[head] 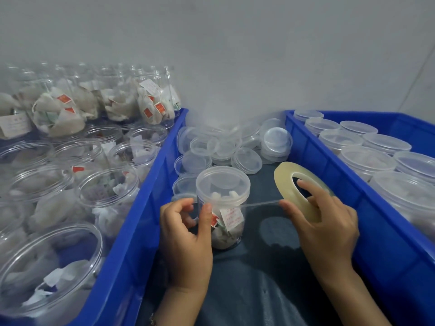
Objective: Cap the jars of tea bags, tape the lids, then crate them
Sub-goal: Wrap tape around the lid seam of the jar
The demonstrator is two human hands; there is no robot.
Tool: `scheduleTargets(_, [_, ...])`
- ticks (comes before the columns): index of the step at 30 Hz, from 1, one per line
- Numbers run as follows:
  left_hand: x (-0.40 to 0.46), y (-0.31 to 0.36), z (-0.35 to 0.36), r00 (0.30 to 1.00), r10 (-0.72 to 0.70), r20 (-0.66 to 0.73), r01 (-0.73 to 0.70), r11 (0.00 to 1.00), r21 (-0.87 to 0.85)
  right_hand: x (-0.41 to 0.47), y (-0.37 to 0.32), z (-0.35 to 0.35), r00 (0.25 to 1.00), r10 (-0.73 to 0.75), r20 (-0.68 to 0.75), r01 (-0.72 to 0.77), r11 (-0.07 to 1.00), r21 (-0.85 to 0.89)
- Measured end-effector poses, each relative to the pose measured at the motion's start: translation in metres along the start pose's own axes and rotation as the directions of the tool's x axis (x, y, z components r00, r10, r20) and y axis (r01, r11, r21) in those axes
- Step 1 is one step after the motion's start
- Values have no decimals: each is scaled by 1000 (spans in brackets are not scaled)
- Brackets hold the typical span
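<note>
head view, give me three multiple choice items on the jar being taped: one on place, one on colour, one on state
1. Where does the capped jar stand?
A. inside the left crate
B. on the dark surface between the two crates
C. on the pile of lids

2. What colour are the crates?
A. blue
B. red
C. grey

3. What is the state of the tape roll?
A. lying flat, unused
B. held in the right hand, a strip drawn out to the jar
C. stuck on a lid

Key: 1 B, the jar sits on dark cloth between the blue walls; 2 A, both crate walls are blue; 3 B, a clear strip runs from the roll to the jar, where the left hand holds its end.
</note>
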State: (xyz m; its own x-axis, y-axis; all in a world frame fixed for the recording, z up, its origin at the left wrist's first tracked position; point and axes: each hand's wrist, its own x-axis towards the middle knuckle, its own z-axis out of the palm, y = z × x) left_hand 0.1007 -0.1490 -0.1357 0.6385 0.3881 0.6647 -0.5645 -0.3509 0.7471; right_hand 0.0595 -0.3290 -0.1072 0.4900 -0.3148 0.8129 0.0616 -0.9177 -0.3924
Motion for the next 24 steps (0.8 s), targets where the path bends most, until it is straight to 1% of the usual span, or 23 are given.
scheduleTargets(3, [0,-3,6,982,-189,-2,188,977,-96,-1,0,0,1000,-23,-2,23,1000,-9])
scheduleTargets(5, [3,-5,8,945,-327,-1,321,930,-176,-2,0,1,999,-34,1,34,999,-17])
scheduleTargets(7, [4,-6,8,919,-395,-6,381,889,-253,-2,1,1,999,-44,-1,44,999,-23])
scheduleTargets(9, [4,-3,6,928,-373,23,362,881,-304,-2,2,3,998,-54,-10,54,998,-23])
scheduleTargets(11, [3,1,7,927,-339,161,374,865,-335,-2,2,3,997,-71,-26,70,997,-29])
scheduleTargets(13, [2,5,10,878,-337,338,452,816,-360,-3,3,4,995,-86,-48,85,996,-32])
scheduleTargets(15, [3,5,10,843,-321,431,487,796,-360,-3,4,4,994,-96,-60,94,995,-34])
scheduleTargets(18, [5,5,8,846,-307,437,479,798,-365,-3,6,5,993,-98,-70,96,995,-30])
scheduleTargets(21, [7,7,5,844,-298,445,489,769,-412,-3,7,4,993,-86,-76,84,996,-25])
scheduleTargets(24, [7,4,2,835,-323,446,518,733,-440,-4,6,3,995,-61,-82,57,997,-53])
